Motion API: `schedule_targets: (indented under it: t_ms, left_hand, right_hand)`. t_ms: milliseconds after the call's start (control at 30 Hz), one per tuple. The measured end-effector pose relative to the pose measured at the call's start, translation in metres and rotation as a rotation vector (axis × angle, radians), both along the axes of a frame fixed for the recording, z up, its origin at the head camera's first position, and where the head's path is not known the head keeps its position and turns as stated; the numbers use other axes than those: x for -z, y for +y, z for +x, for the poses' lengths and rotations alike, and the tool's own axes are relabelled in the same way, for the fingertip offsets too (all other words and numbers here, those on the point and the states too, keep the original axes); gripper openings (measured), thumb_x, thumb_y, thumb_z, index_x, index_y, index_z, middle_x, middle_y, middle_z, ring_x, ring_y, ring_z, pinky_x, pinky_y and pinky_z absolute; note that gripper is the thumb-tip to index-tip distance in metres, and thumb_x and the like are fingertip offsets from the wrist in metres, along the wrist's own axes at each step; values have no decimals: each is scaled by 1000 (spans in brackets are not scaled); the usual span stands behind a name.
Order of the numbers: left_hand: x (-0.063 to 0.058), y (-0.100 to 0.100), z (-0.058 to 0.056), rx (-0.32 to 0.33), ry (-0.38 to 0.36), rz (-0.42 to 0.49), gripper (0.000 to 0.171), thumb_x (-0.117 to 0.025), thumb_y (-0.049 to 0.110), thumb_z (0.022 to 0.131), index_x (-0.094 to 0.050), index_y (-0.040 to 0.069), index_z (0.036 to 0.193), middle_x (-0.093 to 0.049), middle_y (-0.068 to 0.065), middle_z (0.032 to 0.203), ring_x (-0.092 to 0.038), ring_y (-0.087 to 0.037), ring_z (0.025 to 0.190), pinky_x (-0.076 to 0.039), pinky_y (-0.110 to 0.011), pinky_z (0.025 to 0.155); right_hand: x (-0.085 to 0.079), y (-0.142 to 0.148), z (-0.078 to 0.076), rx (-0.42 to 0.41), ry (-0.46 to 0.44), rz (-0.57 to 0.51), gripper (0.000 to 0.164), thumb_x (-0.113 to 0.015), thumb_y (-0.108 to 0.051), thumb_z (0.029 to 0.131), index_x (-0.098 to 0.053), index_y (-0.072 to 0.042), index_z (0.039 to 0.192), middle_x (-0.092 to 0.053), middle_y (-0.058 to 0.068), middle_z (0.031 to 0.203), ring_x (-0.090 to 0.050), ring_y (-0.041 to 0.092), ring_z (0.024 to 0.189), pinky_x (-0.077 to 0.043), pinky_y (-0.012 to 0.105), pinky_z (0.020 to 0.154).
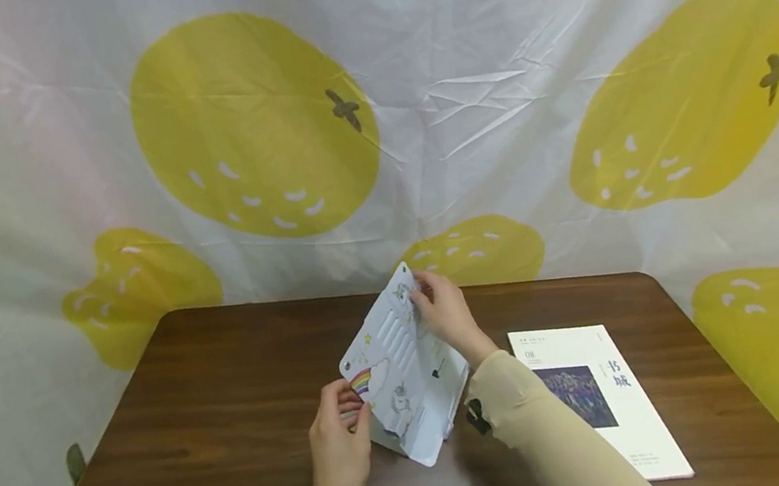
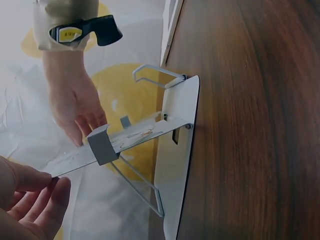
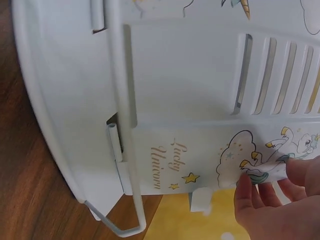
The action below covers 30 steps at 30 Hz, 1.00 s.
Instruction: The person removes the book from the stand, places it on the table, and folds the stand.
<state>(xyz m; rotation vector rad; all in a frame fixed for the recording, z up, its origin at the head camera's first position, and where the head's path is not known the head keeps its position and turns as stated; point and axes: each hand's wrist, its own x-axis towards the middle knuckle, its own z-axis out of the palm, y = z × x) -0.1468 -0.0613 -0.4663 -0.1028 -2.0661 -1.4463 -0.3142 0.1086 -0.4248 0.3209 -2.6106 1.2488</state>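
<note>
A white metal book stand point(image 1: 385, 356), printed with unicorns, stars and a rainbow, stands on the table with its slotted panel tilted up from its base plate point(image 2: 175, 175). My left hand point(image 1: 340, 441) pinches the panel's left edge between thumb and fingers. At the upper right edge, my right hand point(image 1: 448, 314) holds the panel, its thumb and fingers gripping beside a printed unicorn in the right wrist view. A wire support point(image 2: 135, 185) runs between panel and base in the left wrist view. Grey page clip point(image 2: 102, 145) sits on the panel's edge.
A white-covered book point(image 1: 647, 423) with a dark picture lies flat on the brown wooden table point(image 1: 219, 416), right of the stand. Behind the table hangs a white cloth point(image 1: 461, 116) with large yellow fruit prints.
</note>
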Motion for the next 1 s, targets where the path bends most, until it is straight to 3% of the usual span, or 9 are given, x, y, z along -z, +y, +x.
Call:
schedule_targets:
  t_ms: [333, 633, 1000]
  left_hand:
    - [9, 11, 7, 23, 1, -41, 36, -72, -19, 75, -55, 0, 101, -63, -6, 86, -66, -21, 77, -57, -26, 66]
    - [8, 22, 6, 9, 88, -60, 29, -68, -19, 76, -57, 1, 95, -63, -2, 82, -63, -13, 71, -55, -21, 63]
    - [6, 32, 7, 24, 123, -54, 27, -68, -18, 76, -57, 2, 91, -63, -2, 80, -62, -11, 69, -53, -17, 63]
  right_hand:
    - [10, -5, 0, -30, -42, 11, 38, -56, -9, 98, -55, -2, 135, -61, 17, 120, -59, 30, 112, -47, 44, 95]
    - [1, -5, -3, -68, -46, 42, 35, -55, -7, 98, -57, -2, 133, -63, 17, 120, -58, 31, 112, -46, 45, 96]
    - [-2, -8, -8, -110, -57, 28, 33, -56, -7, 98, -59, -3, 131, -65, 14, 116, -60, 28, 107, -49, 42, 92]
